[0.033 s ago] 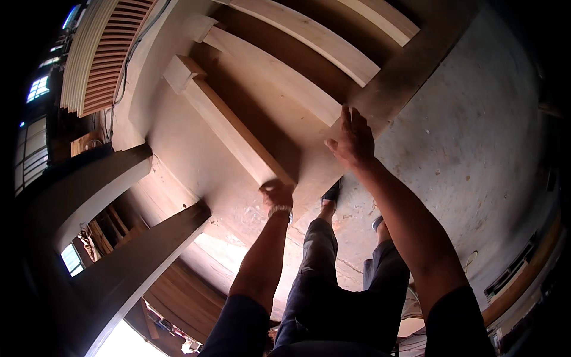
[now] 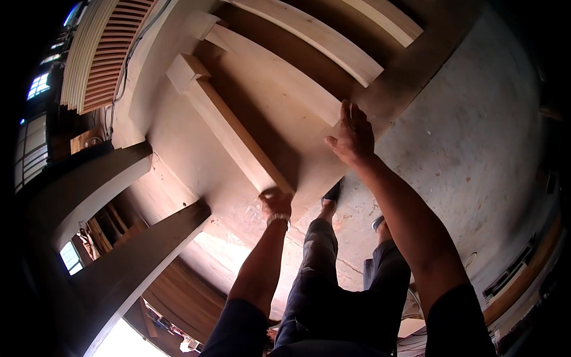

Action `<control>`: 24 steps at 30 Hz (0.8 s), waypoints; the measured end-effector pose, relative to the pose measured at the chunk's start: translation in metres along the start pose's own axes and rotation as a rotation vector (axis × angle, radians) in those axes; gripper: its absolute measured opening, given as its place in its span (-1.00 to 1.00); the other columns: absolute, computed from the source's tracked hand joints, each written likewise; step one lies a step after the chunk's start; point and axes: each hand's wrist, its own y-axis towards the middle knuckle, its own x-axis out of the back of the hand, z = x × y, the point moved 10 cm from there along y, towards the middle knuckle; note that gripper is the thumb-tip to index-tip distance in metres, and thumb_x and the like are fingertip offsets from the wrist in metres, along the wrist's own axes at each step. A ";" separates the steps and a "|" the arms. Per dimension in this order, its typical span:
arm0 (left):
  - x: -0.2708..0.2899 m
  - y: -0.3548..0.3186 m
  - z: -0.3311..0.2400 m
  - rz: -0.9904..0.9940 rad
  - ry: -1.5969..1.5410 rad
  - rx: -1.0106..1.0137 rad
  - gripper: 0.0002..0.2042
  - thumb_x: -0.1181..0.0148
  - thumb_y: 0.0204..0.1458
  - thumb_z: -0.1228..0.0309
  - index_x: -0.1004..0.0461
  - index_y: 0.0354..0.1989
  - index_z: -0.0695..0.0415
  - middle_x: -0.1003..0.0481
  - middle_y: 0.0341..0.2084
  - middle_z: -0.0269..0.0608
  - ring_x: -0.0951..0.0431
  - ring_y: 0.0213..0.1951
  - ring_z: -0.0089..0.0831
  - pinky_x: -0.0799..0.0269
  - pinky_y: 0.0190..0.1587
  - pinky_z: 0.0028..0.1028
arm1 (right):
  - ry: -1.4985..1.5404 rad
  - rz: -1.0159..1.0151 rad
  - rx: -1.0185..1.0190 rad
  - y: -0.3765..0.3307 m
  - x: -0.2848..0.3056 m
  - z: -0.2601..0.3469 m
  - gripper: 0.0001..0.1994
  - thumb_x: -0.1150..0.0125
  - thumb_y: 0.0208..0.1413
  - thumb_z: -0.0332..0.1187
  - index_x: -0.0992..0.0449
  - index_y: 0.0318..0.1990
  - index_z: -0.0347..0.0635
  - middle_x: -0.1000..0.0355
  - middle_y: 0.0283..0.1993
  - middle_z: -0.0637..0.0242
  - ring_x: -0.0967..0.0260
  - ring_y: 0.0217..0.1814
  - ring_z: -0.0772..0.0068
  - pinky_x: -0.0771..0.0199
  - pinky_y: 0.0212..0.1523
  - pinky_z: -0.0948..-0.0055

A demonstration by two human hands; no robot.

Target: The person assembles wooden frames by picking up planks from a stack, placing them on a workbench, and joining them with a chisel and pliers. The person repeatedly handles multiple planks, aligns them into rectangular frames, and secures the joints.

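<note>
A long pale wooden bar (image 2: 238,137) with a block at its far end lies slanting across the brown board. My left hand (image 2: 275,203), closed round its near end, grips it. My right hand (image 2: 355,135) has its fingers stretched out and is at the near end of a second, gently curved wooden bar (image 2: 279,74); the fingertips seem to touch that end, but whether they press on it I cannot tell. Nothing shows in the right palm. A bracelet or watch circles my left wrist.
Further curved wooden bars (image 2: 321,38) lie to the right on the brown board (image 2: 410,89). Stacked curved slats (image 2: 101,65) stand at the far left. Two dark wooden legs (image 2: 160,244) jut in from the left. Grey concrete floor (image 2: 464,125) spreads on the right.
The bar in my left hand has shifted slightly toward me, and the hand with it. My right hand stays almost where it was.
</note>
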 end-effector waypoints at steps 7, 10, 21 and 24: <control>-0.044 -0.059 0.173 -0.012 0.021 -0.012 0.03 -0.64 -0.34 -0.03 -0.19 0.30 0.14 -0.57 0.04 0.24 -0.59 0.10 0.17 -0.53 0.14 -0.03 | -0.067 0.233 -0.150 0.057 -0.040 0.010 0.11 -0.54 0.01 -0.03 0.06 0.57 -0.28 -0.21 0.48 -0.04 -0.22 0.47 0.01 -0.39 0.36 0.10; -0.057 -0.081 0.194 0.150 0.164 0.114 0.29 -0.65 -0.34 -0.13 0.02 0.50 0.29 -0.50 0.18 0.27 -0.52 0.23 0.13 -0.46 0.27 -0.11 | -0.162 -0.078 -0.007 0.068 -0.046 -0.010 -0.09 -0.57 -0.04 -0.16 -0.15 0.40 -0.25 -0.30 0.34 0.04 -0.30 0.42 0.04 -0.52 0.20 0.14; 0.048 0.044 0.062 -0.183 -0.176 -0.097 0.27 -0.57 -0.21 -0.15 0.06 0.54 0.35 -0.14 0.47 0.32 -0.18 0.49 0.08 -0.14 0.51 -0.16 | -0.081 -0.012 -0.023 -0.144 -0.064 -0.118 -0.12 -0.68 -0.28 -0.28 -0.30 0.25 -0.29 -0.46 0.03 -0.03 -0.43 0.14 -0.09 -0.50 0.06 0.06; 0.059 0.058 0.037 -0.113 -0.216 0.095 0.23 -0.56 -0.20 -0.14 0.02 0.54 0.31 -0.19 0.45 0.29 -0.24 0.46 0.06 -0.23 0.46 -0.15 | -0.051 -0.019 -0.014 -0.158 -0.052 -0.125 0.03 -0.71 -0.30 -0.21 -0.23 0.37 -0.33 -0.45 0.11 -0.06 -0.43 0.16 -0.09 -0.51 0.08 0.05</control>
